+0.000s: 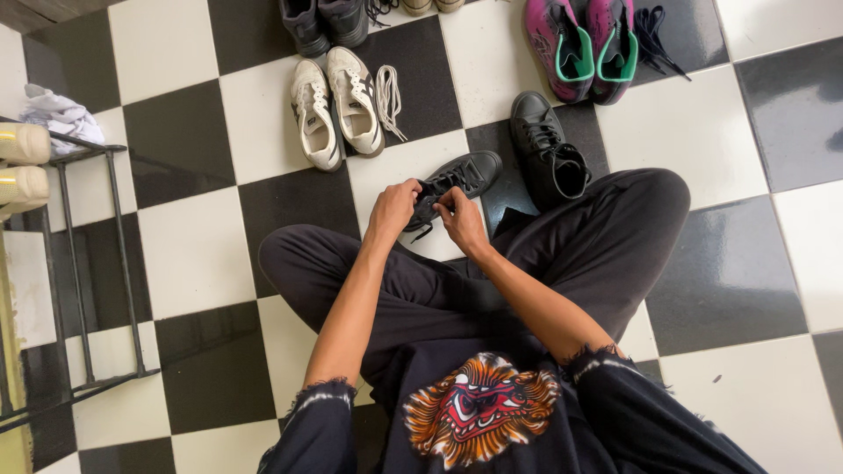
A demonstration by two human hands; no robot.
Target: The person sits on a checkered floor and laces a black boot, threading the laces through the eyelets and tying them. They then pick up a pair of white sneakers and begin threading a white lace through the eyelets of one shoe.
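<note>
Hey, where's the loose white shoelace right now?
In the head view, the white lace lies on the checkered floor just right of the white sneakers, beyond the black shoe both hands are working on.

Black frayed sleeves — dark trousers — orange-red emblem.

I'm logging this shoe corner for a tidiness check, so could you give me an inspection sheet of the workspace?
Surface: black and white checkered tile floor.
Job's things: black shoe at the person's knees, both hands at its laces; its mate stands beside it.
Clutter: white sneakers with a loose white lace; pink and green shoes; dark shoes at the top edge.
Grippers: left hand and right hand pinch the laces.
Cables: nothing seen.
Surroundings: metal rack on the left, crumpled cloth behind it.
</note>
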